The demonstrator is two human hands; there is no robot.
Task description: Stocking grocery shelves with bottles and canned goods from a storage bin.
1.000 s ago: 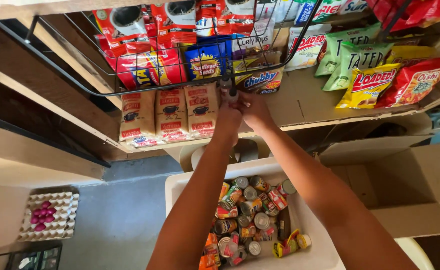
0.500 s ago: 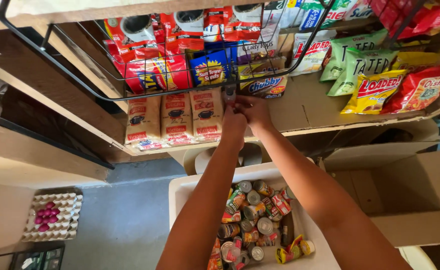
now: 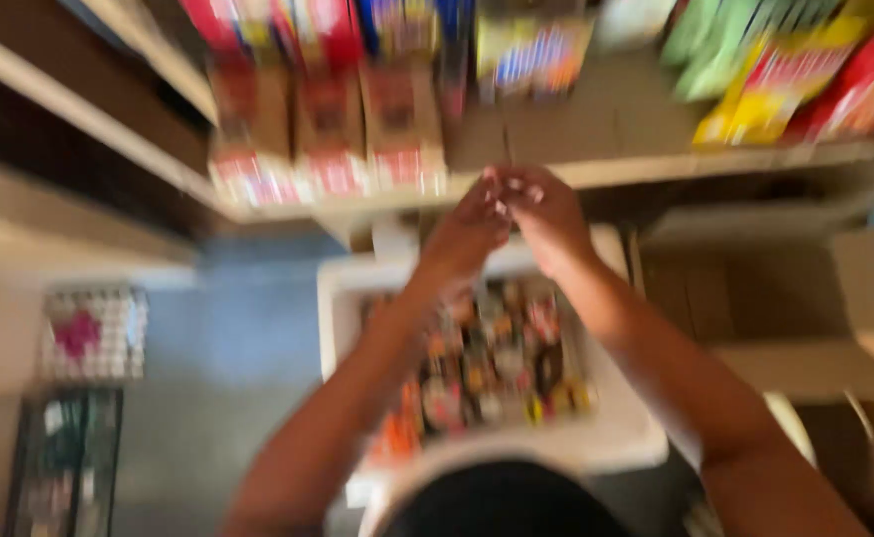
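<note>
Left hand (image 3: pixel 472 224) and right hand (image 3: pixel 546 214) are meeting fingertip to fingertip, pinching a thin upright strip (image 3: pixel 507 149) just above them; grip blurred, cannot tell.

Two hands (image 3: pixel 512 204), three brown packets (image 3: pixel 328 134), one white tub (image 3: pixel 343 298), one egg tray (image 3: pixel 92 333).

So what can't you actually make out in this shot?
- Head view, motion blur: whatever the left hand and right hand pinch between them.
- Contents of the white bin: blurred, partly behind the arms.
- Snack packets on the shelf: cut by the top edge.
</note>
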